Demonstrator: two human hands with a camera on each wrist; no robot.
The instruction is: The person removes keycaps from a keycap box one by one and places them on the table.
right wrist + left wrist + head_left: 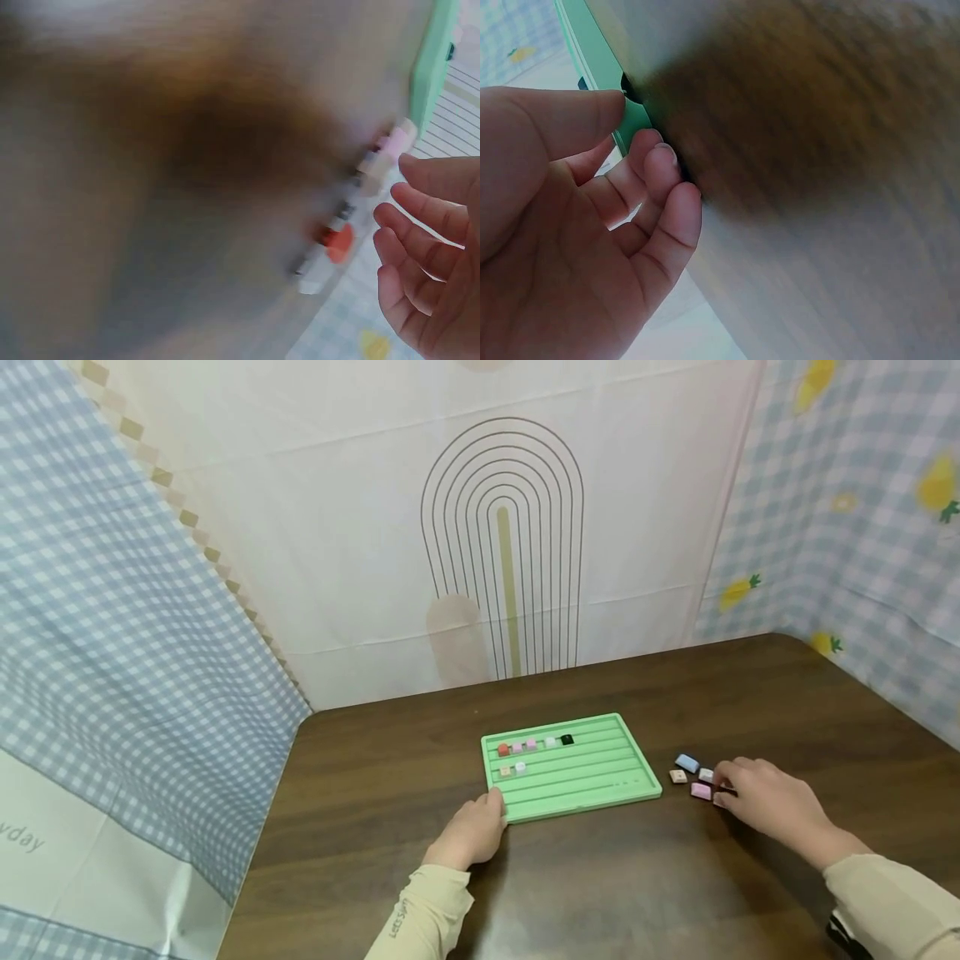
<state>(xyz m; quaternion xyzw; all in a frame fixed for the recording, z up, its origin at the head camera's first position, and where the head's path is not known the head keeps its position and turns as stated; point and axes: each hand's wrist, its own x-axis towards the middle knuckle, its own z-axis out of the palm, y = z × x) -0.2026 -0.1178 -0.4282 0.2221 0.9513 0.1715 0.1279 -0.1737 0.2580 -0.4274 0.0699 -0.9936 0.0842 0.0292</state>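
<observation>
A light green ridged tray [577, 781] lies on the table. My left hand [468, 831] holds its near left corner, the thumb and fingertips at the rim [604, 56]. Along the tray's back row sit small keycaps, among them a red one [503, 750] and a black one [567, 740]. A tan keycap [506, 771] and a white keycap [521, 768] occupy the row in front. Right of the tray, my right hand [776, 797] hovers over loose keycaps, including blue [687, 763] and pink [701, 791]. Its fingers are loosely bent and apart, with nothing between them.
The brown wooden table [600, 885] reaches back to a white cloth [360, 527] with an arch pattern. Checked blue curtains [165, 610] hang at both sides. Under the right hand, a red keycap [341, 244] lies among the loose pieces.
</observation>
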